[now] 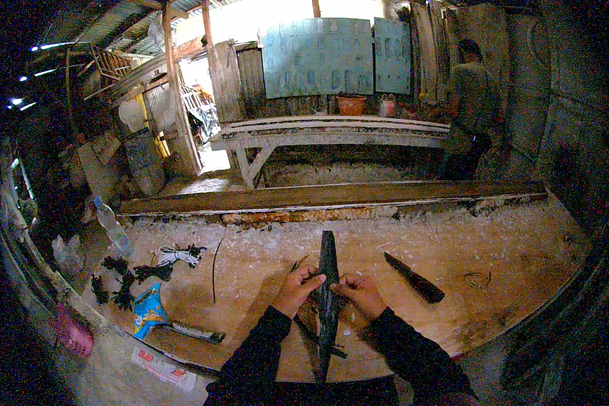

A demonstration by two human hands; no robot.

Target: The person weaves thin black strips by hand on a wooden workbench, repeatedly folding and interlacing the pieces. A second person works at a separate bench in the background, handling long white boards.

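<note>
A long, dark, tapered piece like a sheath [328, 254] stands lengthwise before me over the table. My left hand [299, 289] is closed on its left edge, thumb pressed on the face. From the right, my right hand [360, 294] pinches the same edge region with thumb and fingers. A thin dark strip pokes out beyond the left fingers; whether they hold it is unclear. Under the piece, a slim dark stick-like thing [333, 350] lies crosswise. A dark knife-shaped object [416, 278] rests to the right of my right hand.
Left on the wooden table [521, 271] lie black cord bundles [154, 272], a white cord bundle [177, 256], a blue packet [149, 310] beside a flat blade-like strip [195, 332], and a clear bottle [112, 225]. A thin loop [478, 279] lies right. Beyond, a person [472, 101] stands by a bench [345, 135].
</note>
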